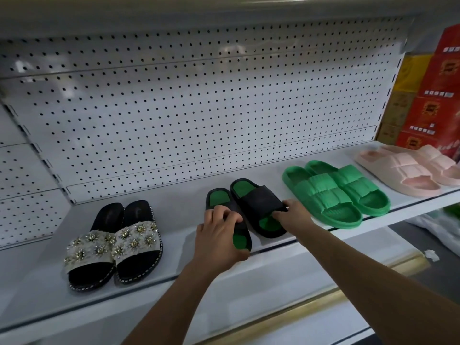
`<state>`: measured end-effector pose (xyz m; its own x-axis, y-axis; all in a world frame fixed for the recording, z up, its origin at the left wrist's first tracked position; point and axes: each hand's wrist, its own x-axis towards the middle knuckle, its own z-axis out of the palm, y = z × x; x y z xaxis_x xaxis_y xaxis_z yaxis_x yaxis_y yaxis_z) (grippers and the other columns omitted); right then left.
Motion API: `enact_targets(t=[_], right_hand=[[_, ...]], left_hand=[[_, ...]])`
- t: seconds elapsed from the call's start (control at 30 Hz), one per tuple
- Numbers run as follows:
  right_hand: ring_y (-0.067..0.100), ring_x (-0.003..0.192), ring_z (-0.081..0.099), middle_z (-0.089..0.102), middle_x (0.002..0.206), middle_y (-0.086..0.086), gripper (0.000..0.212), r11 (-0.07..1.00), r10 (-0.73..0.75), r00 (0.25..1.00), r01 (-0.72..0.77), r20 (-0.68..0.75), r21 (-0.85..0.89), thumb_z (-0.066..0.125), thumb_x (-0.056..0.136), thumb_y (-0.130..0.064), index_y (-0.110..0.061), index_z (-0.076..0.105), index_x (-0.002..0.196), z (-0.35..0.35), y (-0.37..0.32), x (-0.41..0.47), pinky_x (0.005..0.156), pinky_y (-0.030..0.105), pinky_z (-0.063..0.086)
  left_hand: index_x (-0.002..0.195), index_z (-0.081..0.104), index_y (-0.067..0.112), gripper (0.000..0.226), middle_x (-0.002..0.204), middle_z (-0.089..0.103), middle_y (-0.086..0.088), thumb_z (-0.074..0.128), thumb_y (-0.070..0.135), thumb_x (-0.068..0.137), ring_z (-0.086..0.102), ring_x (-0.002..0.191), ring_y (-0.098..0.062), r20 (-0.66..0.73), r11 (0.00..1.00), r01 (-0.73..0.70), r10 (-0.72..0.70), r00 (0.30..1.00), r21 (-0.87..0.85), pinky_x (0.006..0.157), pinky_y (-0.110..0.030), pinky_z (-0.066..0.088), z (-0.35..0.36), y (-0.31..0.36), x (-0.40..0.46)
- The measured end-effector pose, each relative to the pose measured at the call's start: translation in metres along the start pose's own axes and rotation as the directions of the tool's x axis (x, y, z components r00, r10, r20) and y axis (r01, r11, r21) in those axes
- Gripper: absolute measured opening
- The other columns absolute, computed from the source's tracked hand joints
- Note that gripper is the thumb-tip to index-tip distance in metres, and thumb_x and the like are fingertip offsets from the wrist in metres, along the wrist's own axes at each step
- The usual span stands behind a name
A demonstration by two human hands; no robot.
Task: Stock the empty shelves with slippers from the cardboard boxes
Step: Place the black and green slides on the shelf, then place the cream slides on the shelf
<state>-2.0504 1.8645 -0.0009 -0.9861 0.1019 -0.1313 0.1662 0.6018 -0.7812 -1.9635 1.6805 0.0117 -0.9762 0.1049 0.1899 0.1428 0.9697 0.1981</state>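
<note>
Reaching across the white shelf (179, 215), the person had both hands on a pair of black slippers with green footbeds. The left hand (219, 235) was curled over the strap of the left black slipper (225, 197), fingers bent around its top and thumb down by the toe end, which sat at the shelf's front edge. The right hand (292, 216) pinched the front edge of the strap on the right black slipper (258, 204), fingertips hooked at the opening above the green toe patch. Both slippers lay flat on the shelf, side by side and nearly touching, heels toward the pegboard back panel (199, 115).

To the left, well apart from the hands, stood a pair of black sandals with pale flower-studded straps (112, 245), the two pressed together. Just beside the right hand lay a pair of green puffy slides (333, 192), angled with their toes toward the front edge. Farther right rested a pair of pink slides (408, 168), also angled. Behind them, at the shelf's far end, red and yellow cartons (438, 95) were stacked upright. A white plastic bag (438, 225) showed below the shelf on the right.
</note>
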Motion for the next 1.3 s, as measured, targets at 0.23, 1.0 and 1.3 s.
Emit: enact_targets(t=[0.23,1.0,1.3], right_hand=[[0.036,0.124,0.03,0.044,0.127,0.019,0.031,0.969,-0.074,0.997,0.076,0.019,-0.237,0.049,0.09,-0.017,-0.007,0.049,0.119,-0.005,0.0,-0.023,0.095,0.039,0.034],[0.012,0.079,0.066,0.065,0.11,0.0,0.03,0.966,-0.089,0.981,0.127,-0.173,0.226,0.049,0.094,-0.003,-0.026,0.069,0.098,-0.102,0.146,-0.135,0.064,0.018,0.048],[0.005,0.07,0.066,0.068,0.094,-0.002,0.025,0.909,0.276,0.868,-0.096,-0.413,0.406,0.049,0.095,-0.008,-0.021,0.07,0.098,-0.106,0.217,-0.194,0.063,0.024,0.052]], left_hand=[[0.129,0.046,0.033,0.069,0.131,0.032,0.007,0.074,0.056,0.07,0.03,0.123,-0.016,0.005,0.993,0.076,-0.076,0.997,-0.085,0.1,-0.031,0.038,0.001,0.007,-0.002],[0.097,0.069,0.021,0.008,0.1,0.071,-0.011,0.065,0.02,0.091,0.068,0.075,-0.014,0.362,0.489,0.273,0.097,0.927,-0.829,0.069,-0.029,0.052,0.043,0.146,-0.033],[0.099,0.068,0.011,0.009,0.087,0.073,-0.008,0.061,0.016,0.094,0.065,0.073,-0.018,0.529,0.425,0.399,0.25,0.811,-0.813,0.068,-0.031,0.051,0.093,0.195,-0.033]])
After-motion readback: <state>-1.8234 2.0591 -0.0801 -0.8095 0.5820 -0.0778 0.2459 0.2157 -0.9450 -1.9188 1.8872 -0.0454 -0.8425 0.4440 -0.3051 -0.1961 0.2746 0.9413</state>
